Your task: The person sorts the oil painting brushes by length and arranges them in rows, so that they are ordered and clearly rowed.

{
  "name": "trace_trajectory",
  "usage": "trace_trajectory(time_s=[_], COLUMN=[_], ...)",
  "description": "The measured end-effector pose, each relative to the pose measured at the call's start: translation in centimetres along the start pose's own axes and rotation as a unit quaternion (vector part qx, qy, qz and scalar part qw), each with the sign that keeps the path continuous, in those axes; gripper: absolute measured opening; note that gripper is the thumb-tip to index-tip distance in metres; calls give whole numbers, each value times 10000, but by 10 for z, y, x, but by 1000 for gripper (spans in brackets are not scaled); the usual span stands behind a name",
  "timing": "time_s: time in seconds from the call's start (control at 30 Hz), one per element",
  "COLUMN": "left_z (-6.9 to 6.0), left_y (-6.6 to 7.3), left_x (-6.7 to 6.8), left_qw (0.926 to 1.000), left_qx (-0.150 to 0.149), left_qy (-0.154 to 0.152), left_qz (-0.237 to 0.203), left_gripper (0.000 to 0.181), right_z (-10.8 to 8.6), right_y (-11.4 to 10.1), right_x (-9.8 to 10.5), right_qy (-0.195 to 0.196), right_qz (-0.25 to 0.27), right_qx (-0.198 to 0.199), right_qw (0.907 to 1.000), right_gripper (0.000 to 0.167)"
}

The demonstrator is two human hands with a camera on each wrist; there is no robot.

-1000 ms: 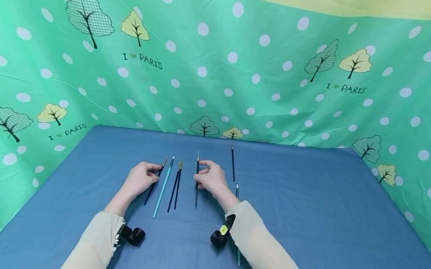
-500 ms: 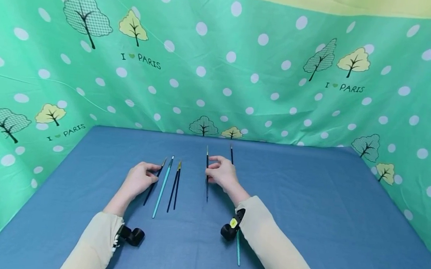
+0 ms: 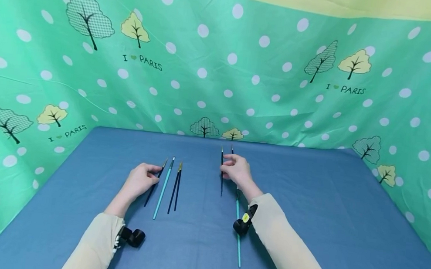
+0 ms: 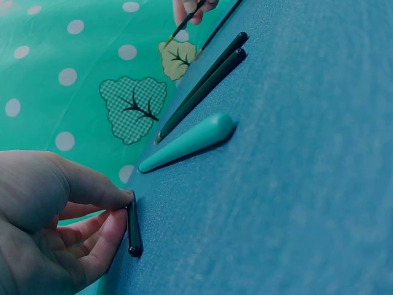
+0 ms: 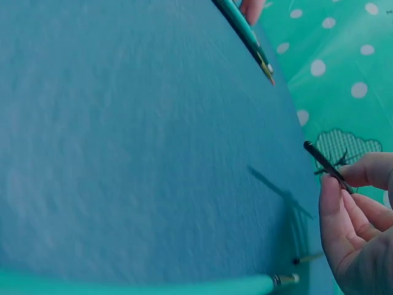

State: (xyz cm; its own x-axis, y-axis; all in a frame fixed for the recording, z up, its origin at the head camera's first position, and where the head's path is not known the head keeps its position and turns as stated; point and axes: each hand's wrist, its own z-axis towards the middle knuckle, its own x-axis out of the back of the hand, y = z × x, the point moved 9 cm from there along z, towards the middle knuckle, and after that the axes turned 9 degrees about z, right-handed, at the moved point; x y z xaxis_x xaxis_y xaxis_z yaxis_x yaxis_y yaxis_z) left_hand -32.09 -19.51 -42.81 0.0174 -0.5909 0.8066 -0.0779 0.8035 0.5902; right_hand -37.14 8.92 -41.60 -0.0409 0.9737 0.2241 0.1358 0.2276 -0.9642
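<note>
My left hand [image 3: 140,183] pinches a dark paintbrush [image 3: 149,197] between thumb and fingers at the left of the row; in the left wrist view the dark handle end [image 4: 134,236] lies against the cloth. My right hand [image 3: 237,172] pinches another dark paintbrush [image 3: 221,183] upright in the head view, bristles away from me. The right wrist view has this brush [image 5: 322,158] lifted off the table, its shadow on the cloth below. Just behind the right fingers, a dark paintbrush [image 3: 232,150] is mostly hidden by the hand.
A teal paintbrush [image 3: 161,196] and two dark paintbrushes [image 3: 173,193] with touching tips lie right of my left hand. Another teal paintbrush [image 3: 238,251] lies partly under my right wrist. Blue cloth [image 3: 329,216] covers the table; a green dotted curtain [image 3: 221,82] stands behind.
My right hand has moved right and slightly away from me, carrying its paintbrush toward the dark one at the back. The left hand keeps its place on its paintbrush.
</note>
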Motion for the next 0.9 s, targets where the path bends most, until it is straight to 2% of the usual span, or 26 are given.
trace_trajectory(time_s=[0.47,0.9], left_z=[-1,-1], left_y=[2,1], left_x=[1,2], left_qw=[10000,10000], left_qx=[-42,15], left_qy=[61,43], left_qz=[36,26], left_gripper=[39,38], right_z=[14,27], right_y=[2,9], right_x=[24,45], right_qy=[-58,175], right_qz=[-284,-470], right_qx=[248,243], right_qw=[9993,9984], right_gripper=[42,43])
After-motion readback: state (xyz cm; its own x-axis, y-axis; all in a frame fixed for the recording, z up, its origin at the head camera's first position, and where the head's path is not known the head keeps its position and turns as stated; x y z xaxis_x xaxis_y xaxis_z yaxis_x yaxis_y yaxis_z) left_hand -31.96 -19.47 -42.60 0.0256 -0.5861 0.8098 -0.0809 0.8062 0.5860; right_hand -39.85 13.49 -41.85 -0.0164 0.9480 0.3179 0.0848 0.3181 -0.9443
